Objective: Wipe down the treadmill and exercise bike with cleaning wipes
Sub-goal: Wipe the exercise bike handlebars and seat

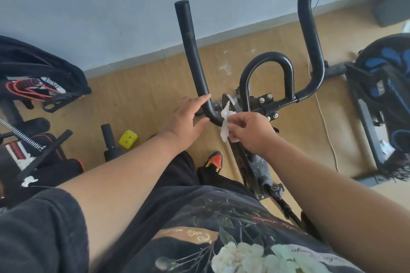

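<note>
Yellow block [128, 139] on wood floor [142, 93], lower left of centre, just beside a black foam roller [110, 139]. Black bag [40, 68] with red cords at left edge. Spring [21, 134] at far left. Orange-and-black shoe [214, 159] at centre. Cord [326, 122] trailing down floor at right.

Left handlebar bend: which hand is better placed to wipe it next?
Right. The right hand pinches the white wipe right against the left handlebar at its bend; the left hand holds no wipe, fingers straight beside the bar.

Soft daylight, perhaps slight blur, warped edges
</note>
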